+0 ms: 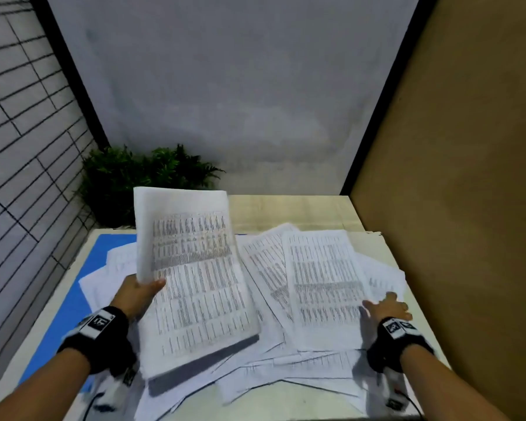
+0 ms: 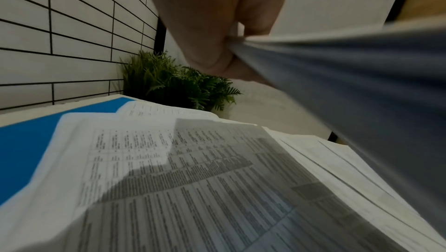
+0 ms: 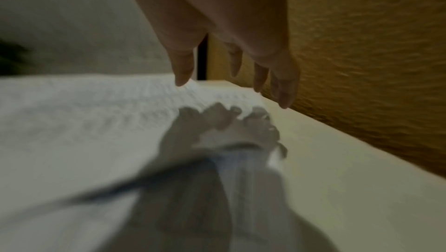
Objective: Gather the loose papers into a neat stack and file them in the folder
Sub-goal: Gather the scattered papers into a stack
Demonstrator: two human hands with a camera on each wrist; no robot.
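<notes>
Several printed sheets lie scattered over the table. My left hand pinches the left edge of a lifted bundle of papers, tilted up above the pile; in the left wrist view the thumb and fingers clamp that bundle. A blue folder lies flat under the papers at the left, also visible as a blue folder beneath printed sheets. My right hand hovers with spread, straight fingers just over the right-hand papers, holding nothing.
A green plant stands at the table's back left corner. A tiled wall runs along the left, a brown board along the right, close to my right hand. Bare table shows at the right edge.
</notes>
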